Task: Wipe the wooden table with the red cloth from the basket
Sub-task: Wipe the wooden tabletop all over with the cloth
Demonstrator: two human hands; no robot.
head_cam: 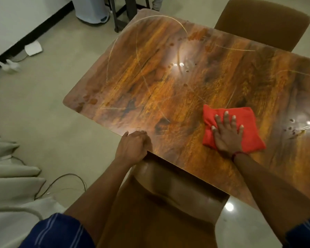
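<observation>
The wooden table (168,83) has a glossy brown-orange top with pale scratch lines and small dark spots. A folded red cloth (247,120) lies flat on it at the near right. My right hand (227,135) presses on the cloth, palm down, fingers spread. At the table's near edge my left hand (132,147) curls over the rim, fingers bent. No basket is in view.
A brown chair (168,203) is tucked under the near edge between my arms, another brown chair (261,20) stands at the far side. Cables (61,181), a power strip (11,66) and a pale curtain (9,169) lie on the floor at left.
</observation>
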